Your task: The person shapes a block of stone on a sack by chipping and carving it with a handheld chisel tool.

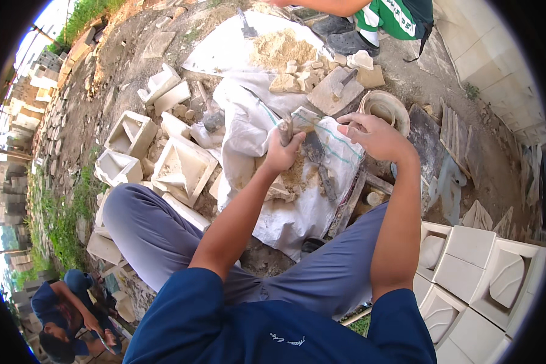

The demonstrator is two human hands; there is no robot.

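Note:
My left hand [283,150] is closed round a short, rough, brownish-grey handle-like piece [286,128], its upper end sticking out above the fist. What lies inside the fist is hidden. My right hand [379,134] hovers over the sack's right side, fingers loosely bent and apart, with nothing visible in them. Between the two hands a dark trowel-like metal tool [314,148] rests on the white woven sack [297,221], its handle toward me. Pale sandy dust [294,176] is scattered on the sack around it.
Carved pale stone blocks [184,168] crowd the left. A hammer-like tool [212,118] lies beyond them. Ahead are a sand heap [283,48], a stone slab [335,91] and a round tub [387,109]. Light blocks [472,246] stand at right. Two other people are nearby, far right and lower left.

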